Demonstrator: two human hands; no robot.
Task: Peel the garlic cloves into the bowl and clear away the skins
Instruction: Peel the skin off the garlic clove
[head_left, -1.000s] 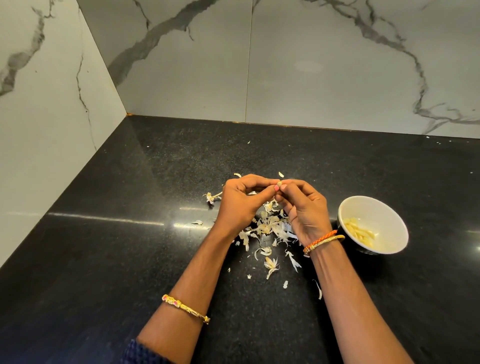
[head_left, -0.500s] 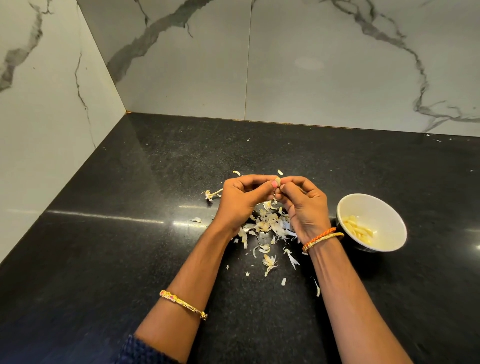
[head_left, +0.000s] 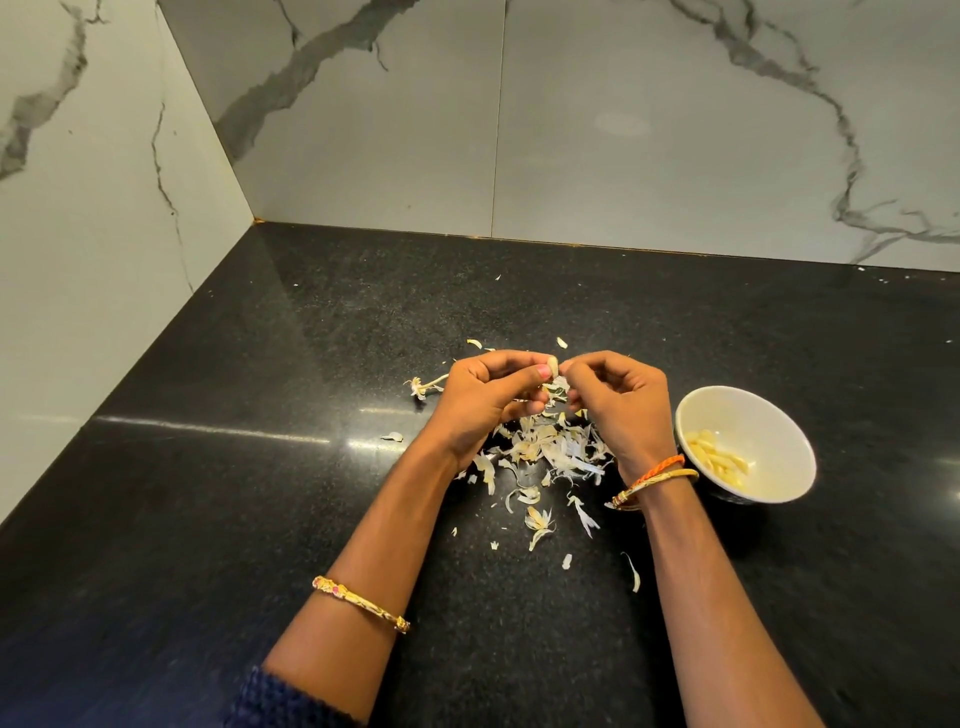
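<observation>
Peeling is shown under way: a single garlic clove (head_left: 554, 365) is pinched at the fingertips of the left hand (head_left: 485, 402), above the counter (head_left: 260, 493) and over the heap of skins (head_left: 545, 449). The grip of the left hand is clamped on the clove, whose pale upper end is seen bare; whether skin remains on its lower part cannot be told. The right hand (head_left: 621, 402) is held just beside the clove with its fingers curled, and a thin shred of skin appears to be pinched between them, though this is too small to be certain.

A number of peeled cloves (head_left: 719, 460) are seen lying in the white bowl (head_left: 779, 415), which stands on the counter just to the right of the right wrist. The greater part of the peeling is therefore judged done. A bare garlic stalk (head_left: 428, 384) lies beside the left hand, and no unpeeled cloves are visible on the counter.

The clearing of the skins is judged not yet begun: the heap lies between the forearms, with loose flakes scattered around it.
</observation>
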